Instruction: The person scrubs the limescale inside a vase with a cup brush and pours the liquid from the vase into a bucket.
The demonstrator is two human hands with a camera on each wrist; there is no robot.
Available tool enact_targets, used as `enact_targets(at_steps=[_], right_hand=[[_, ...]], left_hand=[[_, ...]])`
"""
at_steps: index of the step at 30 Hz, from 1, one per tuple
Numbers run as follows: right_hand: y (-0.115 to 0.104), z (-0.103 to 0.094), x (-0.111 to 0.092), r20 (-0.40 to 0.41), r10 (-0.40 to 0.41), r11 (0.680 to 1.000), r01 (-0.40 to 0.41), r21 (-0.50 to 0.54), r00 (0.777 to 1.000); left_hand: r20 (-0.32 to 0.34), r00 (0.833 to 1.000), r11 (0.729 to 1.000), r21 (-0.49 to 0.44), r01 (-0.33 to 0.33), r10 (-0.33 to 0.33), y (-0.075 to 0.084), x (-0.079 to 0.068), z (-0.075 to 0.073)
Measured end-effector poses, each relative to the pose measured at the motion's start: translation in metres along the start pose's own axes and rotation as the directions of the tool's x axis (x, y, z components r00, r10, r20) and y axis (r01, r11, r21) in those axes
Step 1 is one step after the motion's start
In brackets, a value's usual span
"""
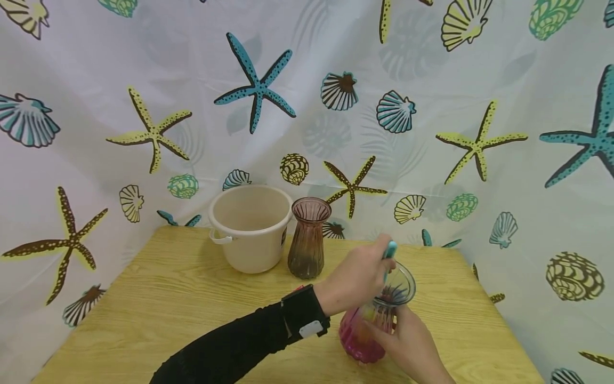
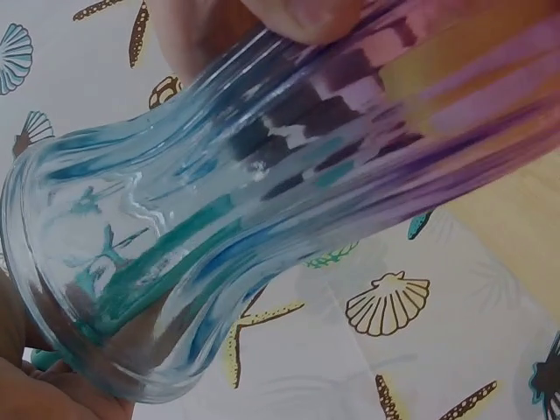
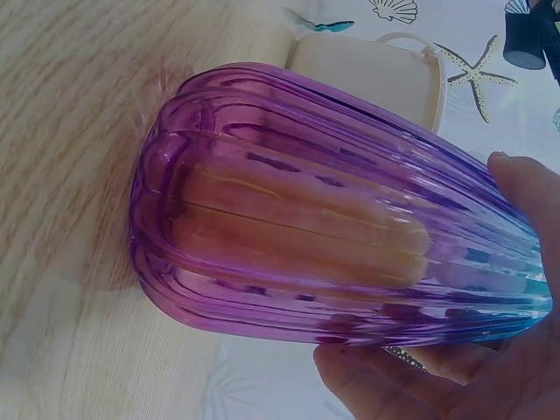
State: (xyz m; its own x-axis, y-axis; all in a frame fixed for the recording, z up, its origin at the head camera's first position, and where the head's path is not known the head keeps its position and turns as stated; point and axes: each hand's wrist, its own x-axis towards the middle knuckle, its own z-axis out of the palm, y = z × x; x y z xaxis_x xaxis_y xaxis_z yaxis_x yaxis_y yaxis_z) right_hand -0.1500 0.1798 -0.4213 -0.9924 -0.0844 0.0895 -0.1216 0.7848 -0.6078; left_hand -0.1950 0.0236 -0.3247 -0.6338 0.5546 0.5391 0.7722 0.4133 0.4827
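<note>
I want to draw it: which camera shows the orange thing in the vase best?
Right wrist: the orange thing looks big through the vase. Head shows a small yellow patch; left wrist, a piece cut off by the edge.

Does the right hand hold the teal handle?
No, the left hand grips the teal handle, while the right hand holds the purple glass vase.

It's a curtained nook; shell-print cloth (image 1: 307, 69) hangs around the table (image 1: 163, 314)
</note>
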Motion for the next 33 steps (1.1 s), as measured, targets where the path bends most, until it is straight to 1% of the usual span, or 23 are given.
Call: enact_targets(at_steps=[2,5,9,16,22,25,28,33], right_hand=[[0.0,0.0,0.001,0.004,0.007,1.0,-0.007,0.0,1.0],[0.0,0.0,0.001,0.012,0.023,1.0,-0.023,0.004,1.0],[0.0,0.0,0.001,0.017,0.036,0.999,-0.036,0.0,0.999],[0.0,-0.001,0.001,0.005,0.019,1.0,-0.019,0.001,1.0],[0.002,0.001,0.0,-0.011,-0.047,0.999,0.047,0.012,0.999],[0.003,0.001,-0.001,-0.025,-0.068,0.998,0.068,0.008,0.997],[0.003,0.001,-0.001,-0.034,-0.066,0.998,0.066,0.012,0.997],[0.003,-0.001,-0.002,-0.042,-0.063,0.998,0.063,0.001,0.997]], left_hand=[[-0.005,1.0,0.999,-0.034,0.017,-0.018,-0.001,0.0,0.001],[-0.006,1.0,0.997,-0.07,0.021,-0.022,-0.002,0.0,0.001],[0.009,1.0,0.996,-0.086,0.024,-0.023,0.0,0.0,0.0],[0.077,0.997,1.0,-0.03,0.002,0.0,0.007,0.0,-0.006],[0.112,0.994,0.999,0.033,-0.016,0.013,0.011,-0.001,-0.012],[0.109,0.993,0.997,0.057,-0.046,0.039,0.012,-0.002,-0.012],[0.097,0.993,0.996,0.058,-0.071,0.065,0.012,-0.001,-0.011],[0.059,0.995,0.997,0.027,-0.077,0.075,0.008,-0.001,-0.005]])
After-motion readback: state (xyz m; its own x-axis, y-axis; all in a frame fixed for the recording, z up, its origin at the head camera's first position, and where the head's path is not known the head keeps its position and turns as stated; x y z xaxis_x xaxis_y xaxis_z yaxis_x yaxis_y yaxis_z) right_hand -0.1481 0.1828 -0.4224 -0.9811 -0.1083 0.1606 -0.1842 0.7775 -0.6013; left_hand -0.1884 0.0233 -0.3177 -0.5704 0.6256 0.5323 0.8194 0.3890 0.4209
